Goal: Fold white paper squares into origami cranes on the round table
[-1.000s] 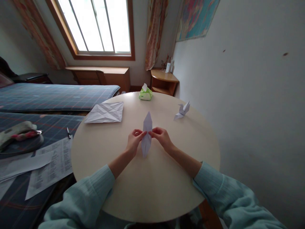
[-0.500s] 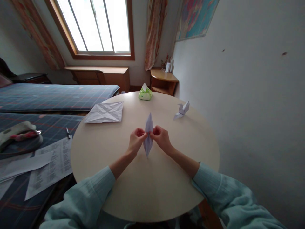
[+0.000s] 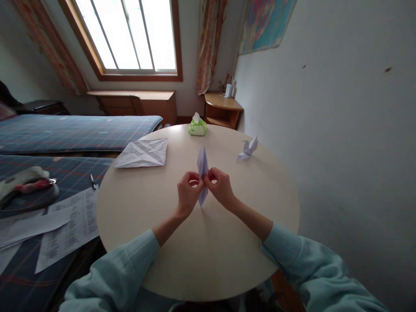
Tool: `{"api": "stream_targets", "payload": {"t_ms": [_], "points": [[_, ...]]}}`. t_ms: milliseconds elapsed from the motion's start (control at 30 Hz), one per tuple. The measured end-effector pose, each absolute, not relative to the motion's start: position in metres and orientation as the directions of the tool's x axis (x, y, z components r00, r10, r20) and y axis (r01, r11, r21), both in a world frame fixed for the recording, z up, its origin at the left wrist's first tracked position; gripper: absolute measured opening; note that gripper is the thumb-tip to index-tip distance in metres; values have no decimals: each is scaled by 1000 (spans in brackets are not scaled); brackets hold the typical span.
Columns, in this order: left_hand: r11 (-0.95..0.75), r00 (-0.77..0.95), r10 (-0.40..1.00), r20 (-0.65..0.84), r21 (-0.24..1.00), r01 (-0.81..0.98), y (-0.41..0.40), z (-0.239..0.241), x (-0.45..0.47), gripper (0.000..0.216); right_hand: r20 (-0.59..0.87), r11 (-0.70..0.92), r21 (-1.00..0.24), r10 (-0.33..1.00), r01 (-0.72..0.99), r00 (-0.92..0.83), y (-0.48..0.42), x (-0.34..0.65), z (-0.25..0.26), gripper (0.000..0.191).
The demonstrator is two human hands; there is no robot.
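Observation:
A narrow, pointed piece of folded paper (image 3: 203, 162) stands upright over the middle of the round table (image 3: 208, 251). Pinched at its left side is my left hand (image 3: 189, 191), thumb and fingertips together. On the opposite side my right hand (image 3: 220, 185) pinches the same paper, its fingertips almost meeting those of the left. The fingers hide the paper's middle. Farther off to the right sits a folded paper crane (image 3: 248, 149). At the table's left side lies a creased white sheet of paper (image 3: 143, 153).
A green tissue pack (image 3: 197, 126) is at the table's far edge. Left of the table, a plaid bed (image 3: 65, 167) carries printed sheets (image 3: 69, 225), a pen (image 3: 92, 181) and a racket-like object (image 3: 29, 190). The white wall (image 3: 344, 156) runs along the right.
Both hands still pinch the folded paper. It has shifted slightly up and away, and the left hand has turned so its fingers cover more of the paper's middle.

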State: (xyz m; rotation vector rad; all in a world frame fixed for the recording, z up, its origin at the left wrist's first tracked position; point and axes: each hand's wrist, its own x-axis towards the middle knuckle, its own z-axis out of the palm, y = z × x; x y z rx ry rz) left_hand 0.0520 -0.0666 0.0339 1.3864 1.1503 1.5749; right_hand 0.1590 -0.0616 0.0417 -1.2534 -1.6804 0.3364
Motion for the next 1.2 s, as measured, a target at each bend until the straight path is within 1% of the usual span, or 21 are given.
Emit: {"api": "stream_targets", "payload": {"t_ms": [100,233,333,433,567,700,867,933,1000,1067,1133,1200], "points": [[-373,-120,917,381,924,85,-66,32,52,9,522,423,-689,853,589,-1,-60,161,42,21],[-431,-122,887,446,893,131,-66,32,49,7,547,492,-651,832,578,-93,-61,162,44,20],[-453,-104,879,465,883,120,-68,36,48,6,556,523,-635,820,568,-134,-62,163,46,20],[-456,-63,885,461,886,80,-69,42,47,6,547,524,-660,826,539,-133,-61,167,48,23],[-456,4,890,457,889,42,-67,46,44,9,524,522,-730,842,442,-128,-58,172,49,25],[-381,30,924,382,924,-27,-61,44,39,17,511,514,-767,851,384,-120,-55,174,50,24],[-301,-38,954,299,947,-111,-53,37,38,21,488,479,-809,871,342,-64,-53,173,47,20],[-277,-40,961,274,953,-123,-51,35,38,21,478,469,-817,876,336,-61,-54,172,46,16],[-239,-19,971,239,962,-134,-51,36,37,22,483,477,-815,873,329,-70,-55,171,46,13],[-175,14,984,179,971,-163,-50,39,35,23,494,491,-818,866,299,-72,-56,171,46,14],[-103,73,990,119,975,-198,-49,42,32,25,488,490,-837,870,244,-73,-54,173,46,18],[-68,132,987,97,976,-209,-48,44,28,27,459,467,-866,884,177,-84,-52,174,45,22]]}}
